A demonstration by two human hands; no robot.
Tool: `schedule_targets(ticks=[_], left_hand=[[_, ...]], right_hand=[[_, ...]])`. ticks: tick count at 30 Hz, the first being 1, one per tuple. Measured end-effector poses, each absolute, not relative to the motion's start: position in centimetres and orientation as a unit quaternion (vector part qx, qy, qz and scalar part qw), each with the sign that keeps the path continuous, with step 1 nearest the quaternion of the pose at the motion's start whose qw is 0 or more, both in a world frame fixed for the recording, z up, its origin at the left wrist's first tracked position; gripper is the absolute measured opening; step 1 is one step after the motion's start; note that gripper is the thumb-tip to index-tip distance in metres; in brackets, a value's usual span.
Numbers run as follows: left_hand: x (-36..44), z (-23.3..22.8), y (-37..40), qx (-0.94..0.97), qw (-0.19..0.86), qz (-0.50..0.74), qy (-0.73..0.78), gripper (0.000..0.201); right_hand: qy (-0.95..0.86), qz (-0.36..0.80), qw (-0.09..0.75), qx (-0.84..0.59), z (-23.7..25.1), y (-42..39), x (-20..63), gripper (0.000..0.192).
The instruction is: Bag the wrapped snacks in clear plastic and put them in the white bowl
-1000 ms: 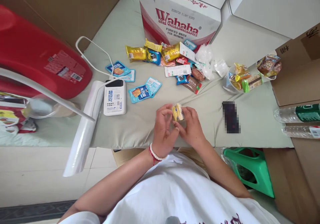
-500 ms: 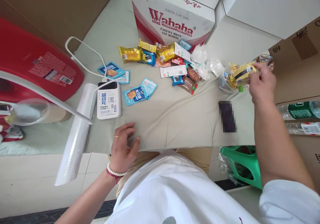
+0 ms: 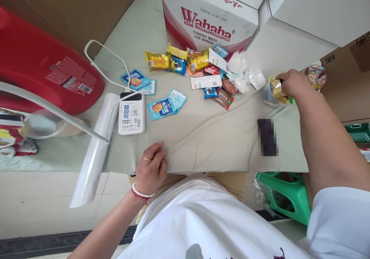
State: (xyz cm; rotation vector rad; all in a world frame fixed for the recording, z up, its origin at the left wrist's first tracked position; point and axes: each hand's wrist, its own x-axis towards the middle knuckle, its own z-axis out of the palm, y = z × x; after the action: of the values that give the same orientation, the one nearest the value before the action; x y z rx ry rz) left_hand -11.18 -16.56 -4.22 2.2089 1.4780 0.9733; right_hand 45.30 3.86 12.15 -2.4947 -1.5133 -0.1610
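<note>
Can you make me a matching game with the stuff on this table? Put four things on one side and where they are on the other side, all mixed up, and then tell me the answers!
Things:
1. left hand
2. right hand
3. power bank
4. Wahaha box

Places:
A. at the far edge of the table, behind the snack heap
B. resting on the cloth at the near edge of the table
C. beside the roll of clear plastic, with a white cable going to it
D. on the yellow snack packets in the bowl on the right

Pairs: 1-B, 2-D, 3-C, 4-A
</note>
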Motion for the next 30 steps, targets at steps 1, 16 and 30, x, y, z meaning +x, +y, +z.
schedule_targets(ticks=[1,16,30], left_hand=[[-11.1,-4.3,-16.5,0.772,0.150,0.342,0.514,0.022],[-10.4,-4.4,-16.3,0.791,0.126,0.346,0.488,0.020],[-11.0,-0.8,-15.2,0.773,0.134,0.407,0.469,0.027]], right_hand=[[-0.545,-0.032,0.054,-0.836,12.1,3.3,45.1,0.051],[-0.606,-0.092,0.077,-0.786,9.3,-0.7,45.8,0.025],[-0.697,-0.250,0.169,-0.650,7.5,-3.2,39.7,0.037]])
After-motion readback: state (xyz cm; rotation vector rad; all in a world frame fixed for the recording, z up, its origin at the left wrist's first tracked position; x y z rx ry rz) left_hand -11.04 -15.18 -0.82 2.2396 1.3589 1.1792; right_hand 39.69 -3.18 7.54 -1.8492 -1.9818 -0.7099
